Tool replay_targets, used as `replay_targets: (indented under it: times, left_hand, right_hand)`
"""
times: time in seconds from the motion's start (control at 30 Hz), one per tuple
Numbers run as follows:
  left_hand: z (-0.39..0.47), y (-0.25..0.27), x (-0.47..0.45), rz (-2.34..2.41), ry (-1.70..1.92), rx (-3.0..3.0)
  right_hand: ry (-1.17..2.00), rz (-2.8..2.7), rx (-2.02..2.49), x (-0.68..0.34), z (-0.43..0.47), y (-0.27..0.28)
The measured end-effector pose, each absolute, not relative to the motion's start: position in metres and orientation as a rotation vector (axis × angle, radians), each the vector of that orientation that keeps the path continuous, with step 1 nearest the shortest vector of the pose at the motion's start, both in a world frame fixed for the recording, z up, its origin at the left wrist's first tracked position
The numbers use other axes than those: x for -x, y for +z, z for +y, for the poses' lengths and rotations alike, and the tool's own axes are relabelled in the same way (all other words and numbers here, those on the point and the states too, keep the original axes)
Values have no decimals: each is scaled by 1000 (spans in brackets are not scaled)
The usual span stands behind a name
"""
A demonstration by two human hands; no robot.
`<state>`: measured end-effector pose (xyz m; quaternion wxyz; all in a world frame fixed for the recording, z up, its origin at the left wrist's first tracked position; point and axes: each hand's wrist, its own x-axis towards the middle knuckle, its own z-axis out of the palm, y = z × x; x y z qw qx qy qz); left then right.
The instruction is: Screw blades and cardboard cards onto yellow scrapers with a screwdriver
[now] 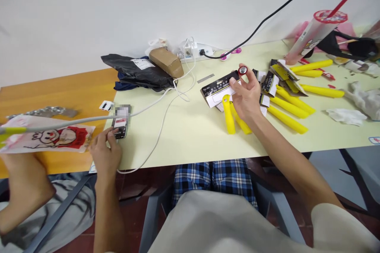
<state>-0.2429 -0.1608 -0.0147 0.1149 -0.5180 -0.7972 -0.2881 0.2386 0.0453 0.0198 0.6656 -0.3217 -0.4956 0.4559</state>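
Note:
My left hand [106,150] is over the lower end of a phone [122,124] lying on the table, fingertips touching its screen. My right hand [246,94] is raised above the table, its curled fingers closed on a small round thing with a red rim and shiny silver centre [242,71]. The right thumb overlaps a black-and-white header card [218,88] marked TGJ-001; whether it grips the card is hard to tell. Below that card lie yellow-handled tools [228,120], partly covered by the hand. More yellow handles [287,120] with cards lie right of my right hand.
A white cable [160,134] crosses the table left of centre. At the back are a black plastic bag [139,71], a brown box [168,62] and a power strip [204,50]. A tall cup with a straw [316,35] stands right. Another person's arm [23,181] is at left.

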Motion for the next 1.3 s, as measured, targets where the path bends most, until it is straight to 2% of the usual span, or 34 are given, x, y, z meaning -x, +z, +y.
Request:
replay_targets:
  times: [0.3,0.57,0.63,0.7,0.77,0.83,0.97,1.13,1.3]
  left_hand:
    - [-147,-9,232,-2266,-1032,1543]
    - [-154,11,109,-2272,-1634,1947]
    - [-151,10,77,-2213,-1931,2136]
    - [-147,7,49,-2102,-2445,2240]
    - [-144,5,26,-2052,-2883,2147]
    - [-143,4,9,-2112,-3109,1978]
    - [-145,6,-7,-2305,-3222,1791]
    - [-143,9,-2,-2311,-3228,1611]
    - [-131,14,8,-2288,-3151,1718]
  right_hand:
    - [1130,-1073,614,-176,23,59]
    - [1035,-1041,650,-114,-23,74]
    - [986,-1061,696,-106,-37,71]
    - [954,-1091,729,-101,-51,67]
    - [950,-1106,752,-99,-62,61]
    - [956,-1130,781,-101,-67,53]
    - [982,-1223,812,-115,-61,38]
    - [1062,-1431,789,-141,-42,29]
    - [1075,-1658,739,-161,-26,41]
